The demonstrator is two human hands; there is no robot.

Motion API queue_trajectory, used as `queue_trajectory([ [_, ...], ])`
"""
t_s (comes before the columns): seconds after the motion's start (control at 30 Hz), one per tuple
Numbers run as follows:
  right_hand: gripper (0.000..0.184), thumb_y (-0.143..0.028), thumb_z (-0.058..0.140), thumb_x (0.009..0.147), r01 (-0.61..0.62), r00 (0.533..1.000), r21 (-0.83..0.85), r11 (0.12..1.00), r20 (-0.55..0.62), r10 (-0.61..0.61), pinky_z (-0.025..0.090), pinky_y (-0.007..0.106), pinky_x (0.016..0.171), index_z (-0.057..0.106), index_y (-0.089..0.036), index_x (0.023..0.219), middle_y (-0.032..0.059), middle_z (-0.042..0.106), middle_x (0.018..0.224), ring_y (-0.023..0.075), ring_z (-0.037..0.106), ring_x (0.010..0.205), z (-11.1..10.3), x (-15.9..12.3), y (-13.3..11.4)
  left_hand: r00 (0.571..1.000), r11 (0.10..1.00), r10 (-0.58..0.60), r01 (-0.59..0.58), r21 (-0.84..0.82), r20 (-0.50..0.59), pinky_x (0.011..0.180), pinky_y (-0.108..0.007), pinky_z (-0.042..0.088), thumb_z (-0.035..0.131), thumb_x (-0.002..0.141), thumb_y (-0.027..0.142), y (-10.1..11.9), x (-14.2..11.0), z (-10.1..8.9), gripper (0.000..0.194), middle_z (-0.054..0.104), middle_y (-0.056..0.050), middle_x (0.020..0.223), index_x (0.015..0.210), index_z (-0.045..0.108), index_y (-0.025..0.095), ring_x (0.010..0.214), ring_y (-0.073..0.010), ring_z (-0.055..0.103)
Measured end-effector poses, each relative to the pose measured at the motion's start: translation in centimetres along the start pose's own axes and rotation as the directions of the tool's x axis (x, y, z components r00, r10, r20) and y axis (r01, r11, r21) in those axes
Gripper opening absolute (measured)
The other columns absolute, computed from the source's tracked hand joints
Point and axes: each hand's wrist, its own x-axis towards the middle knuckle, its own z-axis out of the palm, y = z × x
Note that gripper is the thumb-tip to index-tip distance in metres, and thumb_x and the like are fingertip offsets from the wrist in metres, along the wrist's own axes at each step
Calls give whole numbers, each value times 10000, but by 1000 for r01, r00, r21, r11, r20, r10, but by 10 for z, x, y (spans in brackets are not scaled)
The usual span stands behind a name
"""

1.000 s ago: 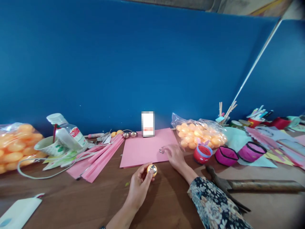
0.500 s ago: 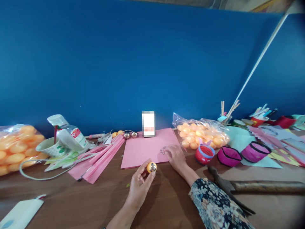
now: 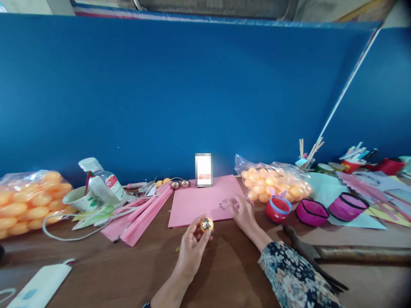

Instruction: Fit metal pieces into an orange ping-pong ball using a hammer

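Observation:
My left hand (image 3: 192, 244) is closed around a small orange ball (image 3: 206, 228), gripped between thumb and fingers just above the table. A shiny silver piece (image 3: 207, 223) sits on the ball's upper side. Over the right part of the pink paper (image 3: 189, 209), my right hand (image 3: 244, 216) has its fingers bent together near the sheet's edge. What its fingertips hold, if anything, is too small to make out. A few small silvery bits (image 3: 222, 204) lie on the paper just left of those fingertips.
Bags of orange balls (image 3: 272, 182) stand right and left. A hammer (image 3: 353, 253) lies near my right sleeve. Behind it are a red cup (image 3: 276, 210) and purple fabric rings (image 3: 312, 212). Pink strips (image 3: 144, 218), a bottle (image 3: 107, 184) and a bowl (image 3: 80, 199) occupy the left.
My right hand has drawn slightly right, away from the small silvery bits, exposing more of them. The left hand still holds the ball, turned a little. The whole view has shifted slightly.

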Motion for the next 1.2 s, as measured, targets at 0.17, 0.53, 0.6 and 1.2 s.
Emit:
queue_trajectory([
  [0.17,176,-289,453,792,-59,998,234,971,31,53,459,263,638,577,-169,824,62,633,817,163,580,717,-11,-3,-21,1000,1000,15,-14,8,-24,744,-272,492,677,629,297,1,2,-2,491,626,-67,966,1086,548,174,829,-164,595],
  [0.53,204,-354,525,777,-336,918,539,773,371,140,412,209,543,571,-159,818,5,577,679,112,508,586,-15,-43,-57,999,1000,-32,32,-2,-32,829,-313,473,621,691,347,0,2,-2,525,598,-62,1095,1173,478,198,980,-197,563],
  [0.6,194,-342,529,774,-336,918,554,762,373,134,416,212,555,571,-158,823,7,575,690,115,508,600,-13,-45,-58,999,1000,-25,25,-14,-28,832,-324,474,619,693,340,0,2,-3,509,586,-66,1112,1162,480,199,995,-205,557],
  [1.2,107,-262,497,774,-311,926,552,774,361,115,436,228,619,539,-169,806,16,572,728,129,527,660,-12,-53,-64,1000,999,-1,1,42,-1,863,-347,450,616,695,342,-2,3,-3,461,611,-94,1069,1106,518,159,985,-229,568],
])
